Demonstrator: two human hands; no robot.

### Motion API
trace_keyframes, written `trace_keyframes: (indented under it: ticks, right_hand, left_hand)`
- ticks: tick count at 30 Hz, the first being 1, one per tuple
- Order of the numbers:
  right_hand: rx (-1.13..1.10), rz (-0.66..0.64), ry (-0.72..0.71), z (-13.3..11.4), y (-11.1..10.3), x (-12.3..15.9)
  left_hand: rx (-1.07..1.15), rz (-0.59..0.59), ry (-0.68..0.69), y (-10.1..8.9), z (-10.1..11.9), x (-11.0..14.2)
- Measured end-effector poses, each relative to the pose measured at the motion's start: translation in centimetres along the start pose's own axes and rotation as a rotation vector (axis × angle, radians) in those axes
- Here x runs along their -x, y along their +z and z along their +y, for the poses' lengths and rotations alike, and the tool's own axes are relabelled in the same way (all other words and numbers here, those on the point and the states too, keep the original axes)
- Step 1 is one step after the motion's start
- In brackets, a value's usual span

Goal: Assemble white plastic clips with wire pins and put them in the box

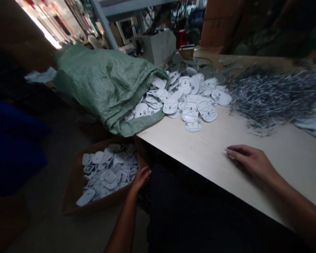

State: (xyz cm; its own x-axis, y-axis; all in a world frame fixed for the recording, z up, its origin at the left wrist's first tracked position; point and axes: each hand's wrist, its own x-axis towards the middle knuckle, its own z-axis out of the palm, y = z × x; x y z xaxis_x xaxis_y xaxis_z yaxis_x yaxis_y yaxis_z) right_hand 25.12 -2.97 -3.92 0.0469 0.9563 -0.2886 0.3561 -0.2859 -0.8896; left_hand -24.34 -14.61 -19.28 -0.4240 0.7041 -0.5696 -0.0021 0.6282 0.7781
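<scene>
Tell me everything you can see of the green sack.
The green sack looks like thin, crinkly plastic, creased all over. It lies on its side, bulging, its open mouth facing right over the table. The rim is rumpled. White pieces fill the mouth and spread out beyond it. Neither the left hand nor the right hand touches it.

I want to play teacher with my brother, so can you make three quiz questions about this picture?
1. Which of the person's hands is nearer the box? (a) right hand (b) left hand
2. Fill in the colour: the big sack is ____.
3. True or false: the thin metal rods lie on the table.

Key: 1 b; 2 green; 3 true.
</scene>
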Motion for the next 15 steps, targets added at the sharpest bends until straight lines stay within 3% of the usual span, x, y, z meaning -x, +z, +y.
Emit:
trace_keyframes:
  ticks: [7,11,15]
  right_hand:
    - [0.511,0.133,-0.490,-3.0,1.2,-5.8]
    - [0.704,0.200,-0.484,-6.5,3.1,-9.7]
    - [0.680,0.193,-0.372,-9.3,4.9,-13.2]
  left_hand:
    - [-0.093,-0.001,0.109,-3.6,2.2,2.9]
    - [-0.127,-0.006,0.168,-4.3,3.1,4.3]
    - [-0.212,-0.008,0.243,-4.3,2.6,5.1]
